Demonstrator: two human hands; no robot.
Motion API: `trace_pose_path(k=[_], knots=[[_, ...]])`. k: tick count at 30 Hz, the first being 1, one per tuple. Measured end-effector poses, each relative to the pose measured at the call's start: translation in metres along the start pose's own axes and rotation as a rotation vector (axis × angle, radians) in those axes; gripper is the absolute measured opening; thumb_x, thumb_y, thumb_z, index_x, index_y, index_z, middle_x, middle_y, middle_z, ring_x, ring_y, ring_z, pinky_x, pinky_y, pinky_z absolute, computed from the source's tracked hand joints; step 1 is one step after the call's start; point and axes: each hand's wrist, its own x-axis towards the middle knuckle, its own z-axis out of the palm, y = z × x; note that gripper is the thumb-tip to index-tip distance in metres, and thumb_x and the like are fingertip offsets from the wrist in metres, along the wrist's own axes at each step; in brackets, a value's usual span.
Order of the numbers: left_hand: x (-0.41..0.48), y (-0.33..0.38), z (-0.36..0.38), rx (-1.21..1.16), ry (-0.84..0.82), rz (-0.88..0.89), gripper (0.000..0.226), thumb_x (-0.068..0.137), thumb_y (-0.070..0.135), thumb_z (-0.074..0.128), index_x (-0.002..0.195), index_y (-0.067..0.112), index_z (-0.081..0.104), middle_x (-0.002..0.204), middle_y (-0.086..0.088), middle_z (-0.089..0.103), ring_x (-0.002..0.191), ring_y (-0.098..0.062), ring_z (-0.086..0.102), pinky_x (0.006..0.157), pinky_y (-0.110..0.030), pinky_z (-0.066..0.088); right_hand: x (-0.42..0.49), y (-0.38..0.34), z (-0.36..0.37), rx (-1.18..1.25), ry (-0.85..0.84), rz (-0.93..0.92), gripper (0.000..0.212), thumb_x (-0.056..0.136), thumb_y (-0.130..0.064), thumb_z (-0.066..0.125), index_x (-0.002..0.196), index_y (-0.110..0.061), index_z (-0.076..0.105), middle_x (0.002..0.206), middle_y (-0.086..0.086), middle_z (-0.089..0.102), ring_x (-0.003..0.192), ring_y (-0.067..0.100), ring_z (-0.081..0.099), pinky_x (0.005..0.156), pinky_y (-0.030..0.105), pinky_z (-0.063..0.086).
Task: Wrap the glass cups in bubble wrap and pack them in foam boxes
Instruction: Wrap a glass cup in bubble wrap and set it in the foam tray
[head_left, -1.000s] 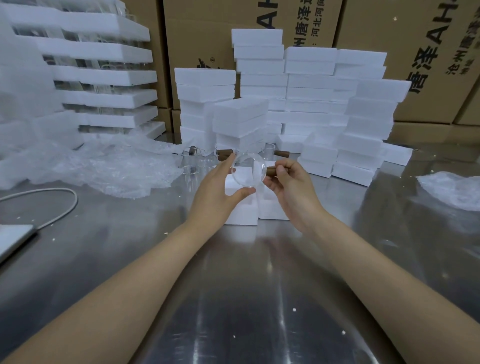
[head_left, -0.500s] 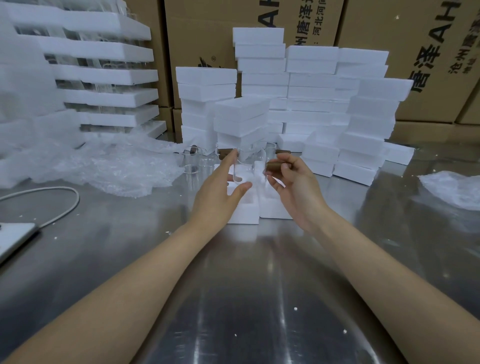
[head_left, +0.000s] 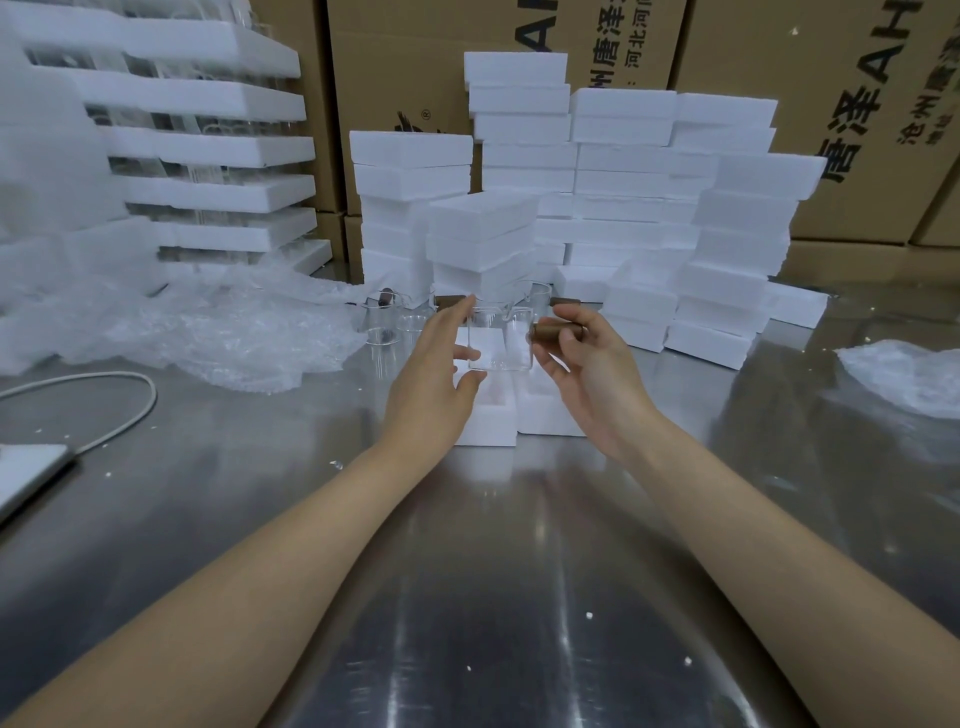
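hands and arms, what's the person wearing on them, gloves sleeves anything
Nothing shows. The left hand and right hand are ungloved, no rings seen. The left forearm and right forearm are bare to the frame's edge: no sleeve, watch or bracelet.

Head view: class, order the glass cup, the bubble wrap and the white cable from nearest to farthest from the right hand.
1. Glass cup: its wooden handle is held in the right hand.
2. Bubble wrap: on the left.
3. White cable: far left.

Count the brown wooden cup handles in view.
4 brown wooden handles: one held by the right hand, one just behind it, one behind the left hand, one on the leftmost clear glass cup. Others may be hidden.
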Motion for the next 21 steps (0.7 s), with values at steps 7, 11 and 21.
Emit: trace_pose_path(k=[7,11,21], knots=[[-0.0003,-0.0001,-0.0003,-0.005,0.0,0.005,0.067,0.089,0.002,0.06,0.143,0.031,0.034,0.139,0.015,0.04,0.097,0.005,0.056,0.087,-0.028,0.049,0.0009,0.0005,-0.0004,0.008,-0.002,0.007,0.03,0.1,0.008,0.032,0.1,-0.009,0.056,0.104,0.015,0.055,0.1,0.028,0.057,0.091,0.03,0.051],[-0.0003,0.0002,-0.001,-0.003,-0.008,0.013,0.066,0.09,0.003,0.06,0.143,0.031,0.034,0.135,0.017,0.04,0.096,0.008,0.055,0.087,-0.029,0.05,0.0014,-0.0005,-0.0018,0.018,0.002,0.013,0.031,0.099,0.01,0.031,0.101,-0.009,0.056,0.101,0.013,0.057,0.099,0.028,0.057,0.089,0.029,0.051],[-0.0037,0.0046,-0.0055,0.115,0.134,0.077,0.061,0.083,0.026,0.071,0.135,0.033,0.041,0.135,0.02,0.041,0.096,0.001,0.057,0.076,-0.036,0.054,0.0026,0.0022,-0.0016,-0.018,-0.068,-0.022,0.03,0.096,-0.002,0.051,0.125,-0.011,0.048,0.118,0.012,0.058,0.106,0.022,0.063,0.098,0.028,0.048]])
